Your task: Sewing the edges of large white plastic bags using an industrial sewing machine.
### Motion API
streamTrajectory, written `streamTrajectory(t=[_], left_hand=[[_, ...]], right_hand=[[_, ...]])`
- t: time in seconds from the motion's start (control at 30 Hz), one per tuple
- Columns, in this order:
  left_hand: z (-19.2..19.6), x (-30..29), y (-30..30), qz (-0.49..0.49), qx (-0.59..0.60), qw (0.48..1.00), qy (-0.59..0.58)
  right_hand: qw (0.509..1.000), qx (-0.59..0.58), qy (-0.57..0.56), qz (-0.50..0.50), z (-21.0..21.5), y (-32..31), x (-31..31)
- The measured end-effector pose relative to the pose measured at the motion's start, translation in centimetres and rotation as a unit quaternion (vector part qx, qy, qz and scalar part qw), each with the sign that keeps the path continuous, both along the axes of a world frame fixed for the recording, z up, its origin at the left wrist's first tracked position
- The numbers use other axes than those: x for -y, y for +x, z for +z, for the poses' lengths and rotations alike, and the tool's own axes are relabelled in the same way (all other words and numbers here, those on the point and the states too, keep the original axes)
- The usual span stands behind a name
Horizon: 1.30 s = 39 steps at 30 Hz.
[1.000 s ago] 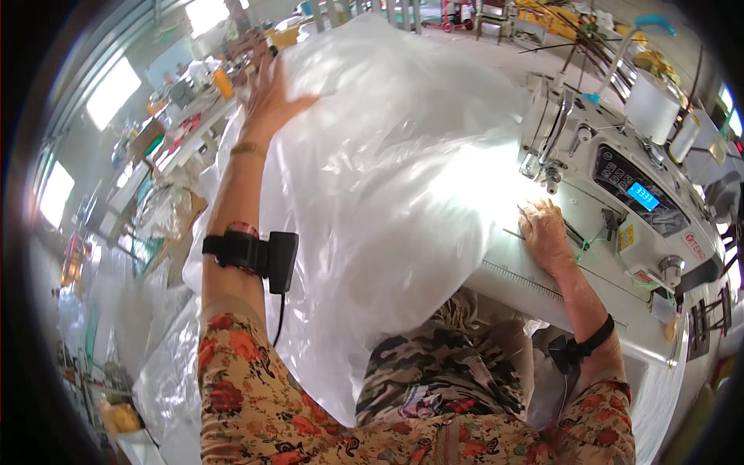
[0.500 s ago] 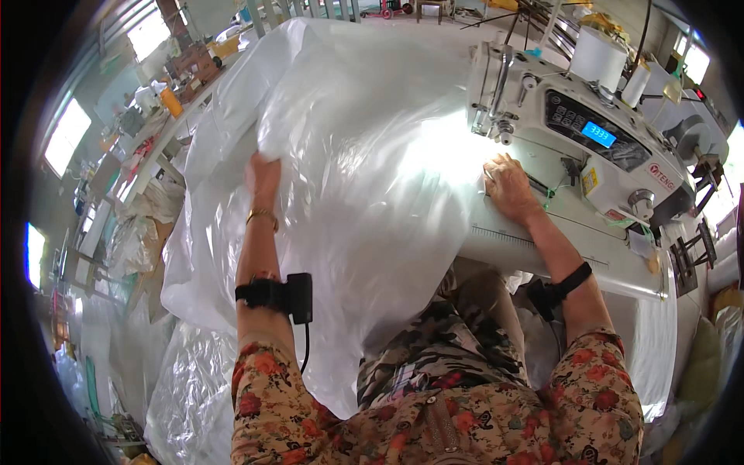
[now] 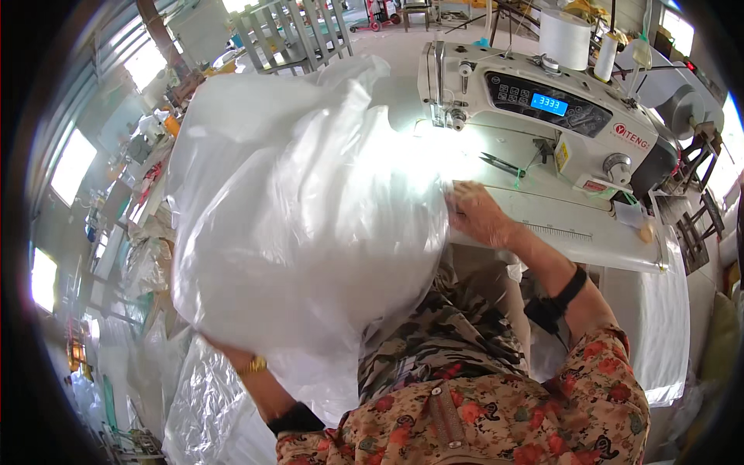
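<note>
A large, billowing sheet of translucent white plastic (image 3: 271,209) fills the middle of the view and hangs over my lap. My right hand (image 3: 479,213) is at the sheet's right edge, its fingers curled and closed on the plastic. Under the sheet's lower left side reaches my left hand (image 3: 219,346); the plastic covers its fingers, so their grip is hidden. Just beyond my right hand stands a white sewing machine (image 3: 570,105) with a lit blue display. Its bright lamp washes out the needle area. Dark thread snips (image 3: 502,164) lie on the machine bed, right of the glare.
A white thread cone (image 3: 564,40) and a slimmer spool (image 3: 606,59) stand behind the machine. A grey metal rack (image 3: 298,39) is at the far side. More crumpled plastic (image 3: 205,395) hangs at lower left. Along the left runs a cluttered bench (image 3: 155,167).
My left hand has dropped toward me and gone beneath the sheet, which now bulges up. My right hand has drawn back from the needle area to the sheet's edge. The view has shifted right.
</note>
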<state>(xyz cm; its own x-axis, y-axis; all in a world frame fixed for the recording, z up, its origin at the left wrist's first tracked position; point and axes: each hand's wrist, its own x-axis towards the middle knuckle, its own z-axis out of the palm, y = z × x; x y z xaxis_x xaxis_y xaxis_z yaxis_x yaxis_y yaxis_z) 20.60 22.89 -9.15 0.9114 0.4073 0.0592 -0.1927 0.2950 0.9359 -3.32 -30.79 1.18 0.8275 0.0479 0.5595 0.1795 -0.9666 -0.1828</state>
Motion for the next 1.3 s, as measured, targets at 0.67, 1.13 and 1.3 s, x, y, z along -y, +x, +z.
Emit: streamTrajectory(t=[0.67,1.13,1.3], left_hand=[[14.0,-13.2,-9.5,0.208,-0.050,0.583,0.784],[10.0,29.5,-6.0,-0.228,0.232,0.557,0.764],[7.9,27.3,1.5,-0.247,0.333,0.579,0.702]], right_hand=[[0.375,-0.206,0.891,0.152,-11.3,-8.5,-14.7],[0.648,-0.277,0.709,0.021,-9.3,-7.6,-15.8],[0.499,-0.288,0.817,0.035,-10.1,-10.7,-15.4]])
